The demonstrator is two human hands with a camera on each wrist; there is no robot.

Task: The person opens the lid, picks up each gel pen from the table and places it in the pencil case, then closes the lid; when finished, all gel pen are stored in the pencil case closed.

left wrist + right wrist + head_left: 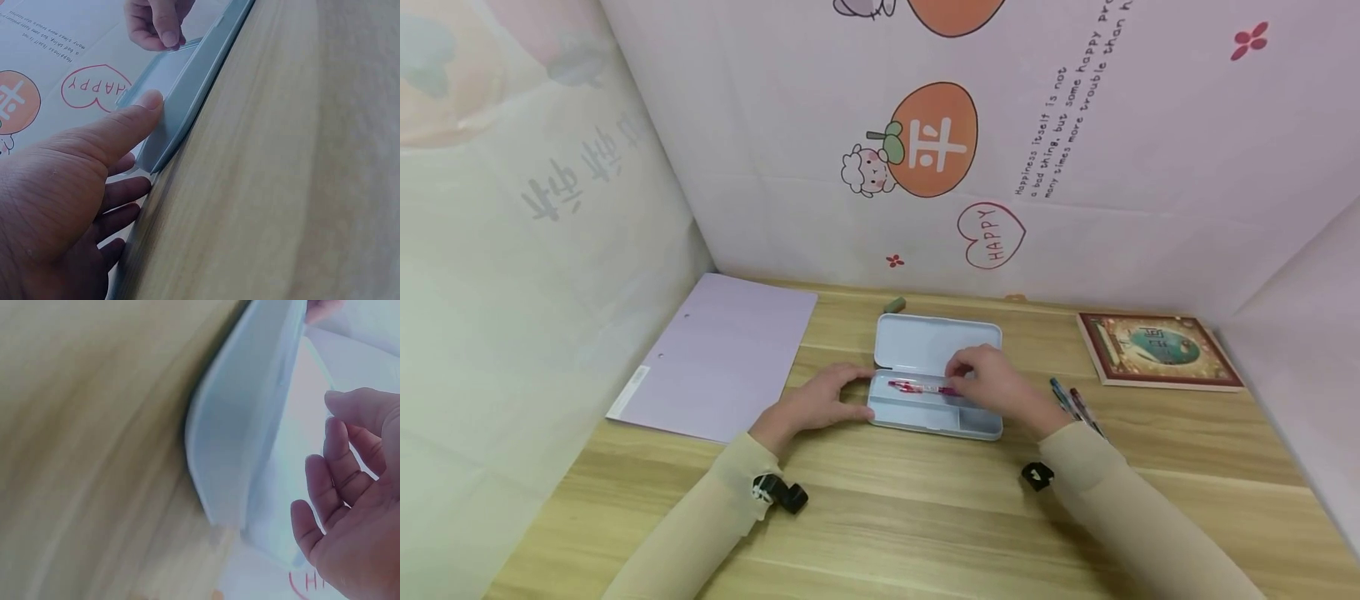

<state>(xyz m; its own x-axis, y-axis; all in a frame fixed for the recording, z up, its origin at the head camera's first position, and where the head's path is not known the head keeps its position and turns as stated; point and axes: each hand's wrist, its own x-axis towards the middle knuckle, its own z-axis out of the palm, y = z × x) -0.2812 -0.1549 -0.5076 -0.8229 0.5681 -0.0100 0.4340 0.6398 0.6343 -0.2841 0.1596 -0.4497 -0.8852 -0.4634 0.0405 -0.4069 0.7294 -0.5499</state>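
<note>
A pale blue pencil case (913, 414) lies with its lid (936, 343) raised at the back. Inside its rear section is a red pen (910, 387); a divider marks off a small front right compartment. My left hand (820, 400) is at the case's left end, fairly straight fingers behind and thumb at the front corner, as the left wrist view (69, 181) shows. My right hand (988, 379) is over the case by the pen's right end. Its thumb and index fingertip meet in the right wrist view (359, 462); whether they pinch anything is hidden.
Several pens (1075, 404) lie right of the case, near my right forearm. Farther right is a patterned book or box (1161, 352). A lilac folder (730, 358) lies at the left. Behind the lid is a small green eraser-like block (895, 306). Printed sheeting encloses the table.
</note>
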